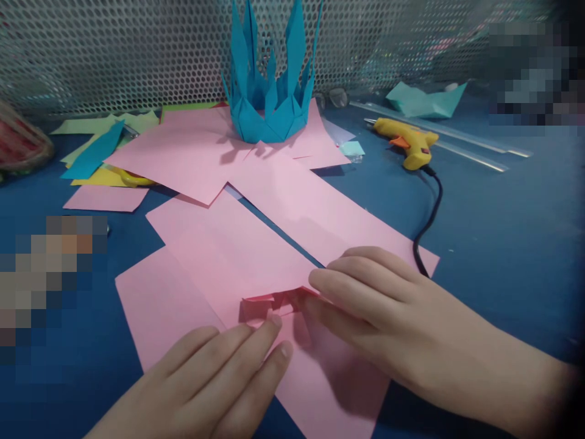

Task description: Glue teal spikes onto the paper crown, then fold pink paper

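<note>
My left hand (214, 378) lies near the bottom edge with its fingers stretched together, the tips pressing on a small folded pink paper piece (274, 302). My right hand (384, 311) comes in from the right, fingers extended and close together, pressing down on the same folded piece and the pink sheets (219, 256) under it. The folded piece shows a red inner edge between the two sets of fingertips. Neither hand wraps around anything.
A blue folded paper crown (269, 91) stands at the back on more pink sheets. A yellow glue gun (409, 143) with a black cord (429, 213) lies at the right, glue sticks (461, 137) behind it. Yellow, green and teal papers (98, 152) lie at the left. A mesh wall (137, 49) closes the back.
</note>
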Motion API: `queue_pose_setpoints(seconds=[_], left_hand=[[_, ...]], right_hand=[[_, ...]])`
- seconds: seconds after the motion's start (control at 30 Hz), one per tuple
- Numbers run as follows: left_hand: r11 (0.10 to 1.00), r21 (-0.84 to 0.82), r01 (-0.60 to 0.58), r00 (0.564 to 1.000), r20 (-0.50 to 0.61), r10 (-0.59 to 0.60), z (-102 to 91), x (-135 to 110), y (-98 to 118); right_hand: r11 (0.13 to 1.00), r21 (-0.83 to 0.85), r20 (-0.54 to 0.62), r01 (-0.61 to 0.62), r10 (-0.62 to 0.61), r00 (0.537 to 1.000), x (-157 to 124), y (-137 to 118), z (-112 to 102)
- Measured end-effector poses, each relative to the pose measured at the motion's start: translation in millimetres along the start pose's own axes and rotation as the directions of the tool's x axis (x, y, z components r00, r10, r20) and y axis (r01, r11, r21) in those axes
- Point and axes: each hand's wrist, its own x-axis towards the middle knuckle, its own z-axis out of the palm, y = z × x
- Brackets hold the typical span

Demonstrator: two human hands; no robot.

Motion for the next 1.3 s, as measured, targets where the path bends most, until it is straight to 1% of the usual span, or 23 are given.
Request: queue_pose_setpoints(seconds=[0.1, 0.23, 0.4, 0.5, 0.63, 0.73, 0.87, 1.03, 1.3], left_hand=[[1.000, 0.009, -0.014, 1.000, 0.015, 0.014, -2.8, 3.1, -1.9], [1.000, 0.008, -0.006, 1.000, 0.003, 0.006, -3.0, 5.5, -2.1], [0.998, -0.004, 0.060, 0.998, -0.024, -0.060, 2.4, 0.2, 0.7], [0.995, -0.014, 0.094, 0.995, -0.015, -0.094, 4.8, -4.1, 0.8], [0.996, -0.054, 0.064, 0.998, -0.014, -0.065, 6.8, -6.6, -0.7], [0.999, -0.025, 0.043, 0.999, -0.019, -0.043, 7.8, -5.9, -1.5], [0.999, -0.007, 0.038, 0.999, -0.031, -0.038, 10.4, -5.1, -1.1], [0.998, -0.012, 0.058, 0.996, -0.061, -0.059, 14.6, -5.4, -0.7], [0.997, -0.053, 0.047, 0.996, -0.076, -0.051, 10.1, -2.0, -4.9]], right_hand=[[1.000, -0.013, 0.014, 0.004, -0.004, 1.000, 0.8, 1.4, -0.6], [0.999, -0.029, 0.014, 0.020, -0.019, 1.000, 0.4, 1.4, 0.2], [0.999, -0.040, 0.011, 0.024, -0.024, 1.000, -2.0, 0.5, 1.3], [0.999, -0.041, 0.001, 0.015, -0.015, 1.000, -2.5, 0.4, 1.1], [0.997, -0.071, 0.006, 0.020, -0.019, 1.000, -0.8, 0.9, 0.9], [0.995, -0.094, -0.003, 0.028, -0.028, 1.000, 0.9, 0.9, 1.3], [0.998, -0.057, -0.014, 0.014, -0.015, 1.000, 1.3, 0.1, 1.9], [1.000, -0.015, 0.003, -0.009, 0.009, 1.000, 0.2, 0.3, 2.6], [1.000, 0.003, 0.014, 0.011, -0.011, 1.000, 0.4, 0.0, 2.5]])
